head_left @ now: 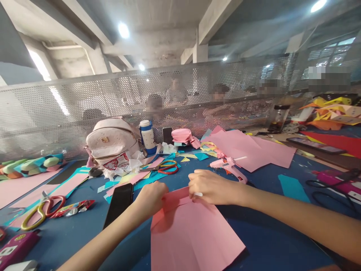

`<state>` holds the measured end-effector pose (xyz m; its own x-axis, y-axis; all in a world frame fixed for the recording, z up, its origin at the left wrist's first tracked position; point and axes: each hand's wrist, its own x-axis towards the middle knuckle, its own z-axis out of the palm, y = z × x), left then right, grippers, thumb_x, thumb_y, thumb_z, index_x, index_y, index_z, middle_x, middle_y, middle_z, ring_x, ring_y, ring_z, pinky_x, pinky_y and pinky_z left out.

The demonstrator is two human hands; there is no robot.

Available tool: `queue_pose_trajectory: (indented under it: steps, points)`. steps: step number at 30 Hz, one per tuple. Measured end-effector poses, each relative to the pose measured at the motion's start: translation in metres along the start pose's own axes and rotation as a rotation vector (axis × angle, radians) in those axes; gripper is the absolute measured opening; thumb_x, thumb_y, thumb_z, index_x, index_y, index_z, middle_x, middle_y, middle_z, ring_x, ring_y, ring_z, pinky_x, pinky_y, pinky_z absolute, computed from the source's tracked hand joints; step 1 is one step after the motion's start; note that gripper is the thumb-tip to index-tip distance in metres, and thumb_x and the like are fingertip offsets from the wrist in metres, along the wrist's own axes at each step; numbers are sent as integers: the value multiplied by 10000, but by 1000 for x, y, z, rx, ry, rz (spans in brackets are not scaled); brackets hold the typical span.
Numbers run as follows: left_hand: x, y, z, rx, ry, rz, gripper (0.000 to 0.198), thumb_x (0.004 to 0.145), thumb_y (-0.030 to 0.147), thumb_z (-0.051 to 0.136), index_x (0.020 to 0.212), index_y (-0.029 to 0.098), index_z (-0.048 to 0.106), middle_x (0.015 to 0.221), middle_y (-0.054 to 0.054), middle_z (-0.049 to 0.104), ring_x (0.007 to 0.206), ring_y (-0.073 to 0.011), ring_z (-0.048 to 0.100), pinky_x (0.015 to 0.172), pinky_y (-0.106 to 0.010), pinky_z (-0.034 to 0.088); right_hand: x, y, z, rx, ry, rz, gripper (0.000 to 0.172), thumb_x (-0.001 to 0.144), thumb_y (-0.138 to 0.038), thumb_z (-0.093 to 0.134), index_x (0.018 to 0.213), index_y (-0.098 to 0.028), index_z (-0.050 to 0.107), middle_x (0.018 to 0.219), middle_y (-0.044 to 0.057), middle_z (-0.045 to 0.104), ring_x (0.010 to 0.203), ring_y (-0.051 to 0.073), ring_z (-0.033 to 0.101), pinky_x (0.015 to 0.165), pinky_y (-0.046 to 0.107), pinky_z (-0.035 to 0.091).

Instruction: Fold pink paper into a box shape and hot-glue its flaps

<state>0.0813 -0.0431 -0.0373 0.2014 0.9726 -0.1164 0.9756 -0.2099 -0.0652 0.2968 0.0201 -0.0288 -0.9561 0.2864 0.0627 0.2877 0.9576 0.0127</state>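
Note:
A sheet of pink paper [194, 233] lies before me on the blue table, its far edge bent up and over. My left hand [152, 197] is closed around the left end of that folded edge. At the other end, my right hand [204, 186] grips the fold with its fingers curled over the paper; something small and white shows on one finger. Just beyond my right hand sits a pink glue gun [229, 167]. A black phone [118, 203] is partly covered by my left forearm. The fingertips of both hands are mostly hidden.
Scissors [166, 167] lie among paper scraps beyond my left hand, and another pair [45, 210] is at the left. A pale backpack [113, 139] and a bottle [147, 137] stand against the perforated metal screen [118, 98]. Large pink sheets [254, 146] are at the back right.

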Motion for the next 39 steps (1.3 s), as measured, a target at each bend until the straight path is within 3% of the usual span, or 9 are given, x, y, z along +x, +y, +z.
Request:
queue_pose_trajectory:
  steps: [15, 21, 24, 27, 29, 33, 37, 39]
  points:
    - [0, 1, -1, -1, -9, -1, 240, 760, 41, 450, 784, 182, 643, 860, -82, 690, 841, -243, 661, 601, -280, 384, -3, 2, -6, 71, -20, 2, 134, 846, -167, 645, 769, -213, 745, 677, 14, 632, 750, 158, 519, 657, 288, 309]
    - [2, -1, 3, -52, -13, 1, 318, 723, 31, 462, 903, 189, 671, 939, -80, 712, 911, -256, 662, 627, -281, 400, -13, 8, -27, 389, 248, 113, 176, 917, -255, 559, 914, -230, 734, 906, 14, 701, 846, 159, 564, 731, 273, 380]
    - [5, -3, 7, -96, -1, 6, 407, 708, 49, 490, 1041, 212, 657, 1045, -62, 711, 1006, -260, 641, 681, -285, 425, -17, 9, -31, 385, 352, 259, 274, 941, -337, 507, 779, -195, 677, 807, 16, 666, 723, 145, 558, 646, 267, 362]
    - [8, -4, 10, -135, 5, 7, 412, 705, 78, 508, 1061, 217, 660, 1070, -60, 711, 1014, -266, 640, 698, -291, 440, -16, 13, -23, 197, 361, 419, 317, 966, -318, 432, 728, -183, 591, 702, 9, 613, 642, 141, 527, 586, 267, 315]
    - [9, -3, 12, -159, 9, 14, 413, 705, 90, 508, 1062, 224, 665, 1083, -57, 710, 1017, -264, 641, 704, -290, 447, -12, 18, -11, 97, 305, 483, 260, 959, -243, 417, 779, -183, 595, 751, 20, 640, 673, 151, 560, 576, 265, 307]
    - [12, 0, 16, -195, 27, 13, 435, 692, 93, 502, 1071, 231, 664, 1133, -51, 698, 1052, -261, 633, 737, -285, 454, 0, 32, 18, 5, 200, 416, 274, 880, -71, 431, 995, -190, 649, 906, 54, 689, 787, 179, 627, 629, 265, 381]
    - [14, -1, 20, -212, 52, 21, 425, 693, 114, 505, 1070, 231, 661, 1136, -48, 695, 1050, -265, 631, 744, -290, 450, 14, 37, 34, -24, 219, 375, 400, 835, -18, 444, 1167, -171, 607, 1041, 94, 672, 935, 211, 617, 759, 307, 439]
    - [14, -1, 21, -216, 58, 27, 414, 697, 123, 509, 1069, 226, 659, 1110, -50, 701, 1025, -267, 637, 726, -290, 443, 18, 30, 32, -8, 280, 314, 368, 869, -53, 451, 1189, -170, 592, 1103, 95, 652, 1029, 218, 580, 858, 339, 430]
